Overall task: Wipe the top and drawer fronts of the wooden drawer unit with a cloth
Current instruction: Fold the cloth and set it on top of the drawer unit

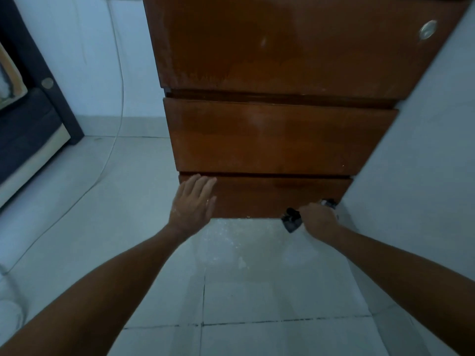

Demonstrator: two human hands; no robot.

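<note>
The wooden unit point(280, 80) stands on the tiled floor point(244, 291), with its right side against a pale wall point(424, 176). Three drawer fronts are in view, one above the other, and the top drawer point(282, 44) has a round metal lock point(428, 30) near its right edge. The middle drawer point(277, 136) has no handle that I can see.

The left hand point(194, 204) lies flat on the left end of the bottom drawer point(270, 197), with the fingers straight and close together, pointing up. The right hand point(318, 219) is at the lower right corner of the same drawer and its fingers are curled around a dark cloth point(291, 220). The cloth comes out on both sides of the hand and touches the lower edge of the drawer.

On the left, a thin white cable point(118, 98) hangs down the wall to the floor. A dark furniture piece point(28, 119) stands at the far left
</note>
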